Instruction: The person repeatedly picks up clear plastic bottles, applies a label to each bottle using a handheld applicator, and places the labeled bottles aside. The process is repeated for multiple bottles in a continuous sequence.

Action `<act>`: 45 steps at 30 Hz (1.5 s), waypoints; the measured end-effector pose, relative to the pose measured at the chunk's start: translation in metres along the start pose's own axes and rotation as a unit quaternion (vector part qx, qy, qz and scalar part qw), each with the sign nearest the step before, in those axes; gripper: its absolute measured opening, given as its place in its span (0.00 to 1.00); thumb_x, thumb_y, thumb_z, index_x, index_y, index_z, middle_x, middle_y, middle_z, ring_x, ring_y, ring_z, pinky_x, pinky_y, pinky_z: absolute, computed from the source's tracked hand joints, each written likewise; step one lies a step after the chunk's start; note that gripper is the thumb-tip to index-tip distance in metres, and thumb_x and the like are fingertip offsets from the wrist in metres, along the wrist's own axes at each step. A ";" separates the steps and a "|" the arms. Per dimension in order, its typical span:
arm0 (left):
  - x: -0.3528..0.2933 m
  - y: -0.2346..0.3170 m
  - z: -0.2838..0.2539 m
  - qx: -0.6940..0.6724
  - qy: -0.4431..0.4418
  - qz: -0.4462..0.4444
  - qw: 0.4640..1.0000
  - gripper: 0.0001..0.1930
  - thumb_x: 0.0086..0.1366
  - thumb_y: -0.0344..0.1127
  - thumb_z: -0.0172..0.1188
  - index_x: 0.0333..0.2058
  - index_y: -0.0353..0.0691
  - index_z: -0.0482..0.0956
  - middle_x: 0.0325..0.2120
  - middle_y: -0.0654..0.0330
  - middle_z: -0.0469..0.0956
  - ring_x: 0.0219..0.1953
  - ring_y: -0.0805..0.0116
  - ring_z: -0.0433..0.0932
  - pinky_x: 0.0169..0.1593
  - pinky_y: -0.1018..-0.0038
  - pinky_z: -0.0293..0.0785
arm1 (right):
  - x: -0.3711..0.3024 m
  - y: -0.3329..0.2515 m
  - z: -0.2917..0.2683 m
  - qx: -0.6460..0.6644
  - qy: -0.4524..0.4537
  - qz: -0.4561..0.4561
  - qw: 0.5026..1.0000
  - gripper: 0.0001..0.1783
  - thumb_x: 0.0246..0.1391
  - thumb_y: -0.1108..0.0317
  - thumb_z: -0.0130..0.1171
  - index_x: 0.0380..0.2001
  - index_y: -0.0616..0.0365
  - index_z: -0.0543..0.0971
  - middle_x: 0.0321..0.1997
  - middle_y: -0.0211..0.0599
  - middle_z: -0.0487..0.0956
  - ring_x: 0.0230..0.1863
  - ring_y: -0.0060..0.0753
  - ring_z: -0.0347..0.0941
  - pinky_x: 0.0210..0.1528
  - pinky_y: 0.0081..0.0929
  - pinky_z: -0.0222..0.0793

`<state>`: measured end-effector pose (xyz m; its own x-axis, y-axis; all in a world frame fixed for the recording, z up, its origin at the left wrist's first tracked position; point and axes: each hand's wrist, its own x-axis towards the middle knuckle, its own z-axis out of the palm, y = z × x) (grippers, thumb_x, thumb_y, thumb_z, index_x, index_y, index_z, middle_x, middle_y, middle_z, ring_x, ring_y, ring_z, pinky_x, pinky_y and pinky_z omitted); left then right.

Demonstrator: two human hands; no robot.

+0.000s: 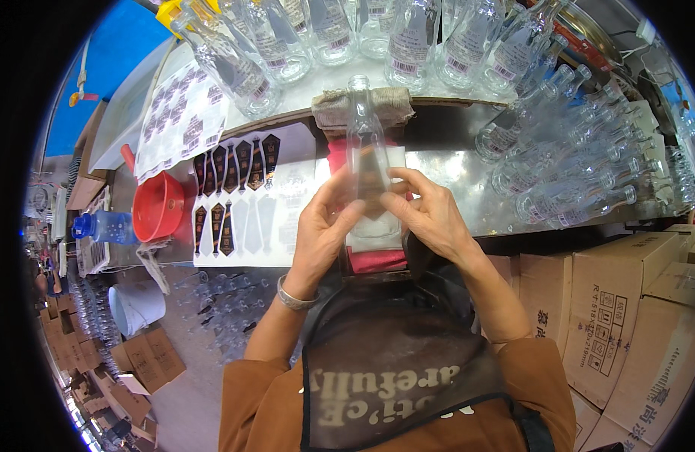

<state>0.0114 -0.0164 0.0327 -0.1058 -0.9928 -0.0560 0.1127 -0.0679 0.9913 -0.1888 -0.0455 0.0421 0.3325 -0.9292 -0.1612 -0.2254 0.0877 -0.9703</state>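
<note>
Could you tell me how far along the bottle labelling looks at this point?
Partly done. Many slots on the label sheet are already peeled bare. In hand: the left hand and right hand press a dark label onto a clear glass bottle. Left: the remaining dark labels and the bottles lying on the right.

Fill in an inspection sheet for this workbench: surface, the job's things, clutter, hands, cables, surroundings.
Surface: metal bench, shiny, crowded.
Job's things: clear glass bottle lying on a pad, dark label against it; label sheet beside it.
Clutter: red funnel, blue-capped bottle, rows of empty bottles.
Hands: left hand and right hand both press on the bottle.
Cables: nothing seen.
Surroundings: cardboard boxes at right, more boxes on the floor at left.
</note>
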 end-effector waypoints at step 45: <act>0.033 0.007 -0.005 0.011 0.066 0.003 0.998 0.25 0.75 0.41 0.56 0.63 0.31 0.68 0.55 0.53 0.76 0.55 0.69 0.75 0.55 0.72 0.74 | 0.053 -0.027 -0.033 -0.338 0.112 -0.347 0.868 0.28 0.47 0.81 0.57 0.54 0.52 0.80 0.52 0.41 0.80 0.39 0.47 0.82 0.37 0.36 0.81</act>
<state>0.0137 -0.0505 0.0368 0.0256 -0.9976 -0.0643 0.0913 -0.0617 0.9939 -0.1954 -0.1092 0.0653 0.4335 -0.7270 0.5325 -0.5525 -0.6812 -0.4802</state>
